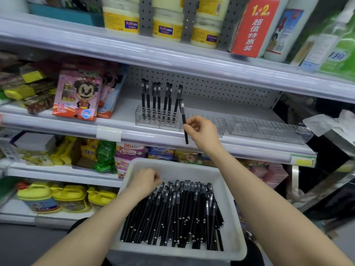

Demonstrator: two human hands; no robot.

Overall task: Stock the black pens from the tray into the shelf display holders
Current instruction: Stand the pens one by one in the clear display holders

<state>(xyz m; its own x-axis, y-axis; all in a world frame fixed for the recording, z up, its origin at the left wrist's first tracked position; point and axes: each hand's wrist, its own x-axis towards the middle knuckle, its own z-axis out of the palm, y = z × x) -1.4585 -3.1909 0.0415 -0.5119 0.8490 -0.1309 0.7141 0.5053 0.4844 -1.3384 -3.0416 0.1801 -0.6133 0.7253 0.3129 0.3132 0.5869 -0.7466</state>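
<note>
Here the right hand [204, 131] pinches a pen [182, 112]; the left hand [146, 181] hides its grip, unreadable.

The left forearm [92, 223] is bare along its whole visible length, from the frame's lower edge up to the hand; the right forearm [269, 198] is bare in the same way; both are slender and smooth, narrowing toward the hands; the left hand [146, 179] is bare, its knuckles showing as a rounded row; the right hand [201, 129] is bare too, with knuckle ridges and a thumb in sight; the nails are too small to judge; low in the view sits a dark rounded shape [76, 225], perhaps black clothing, though that cannot be told.
</note>
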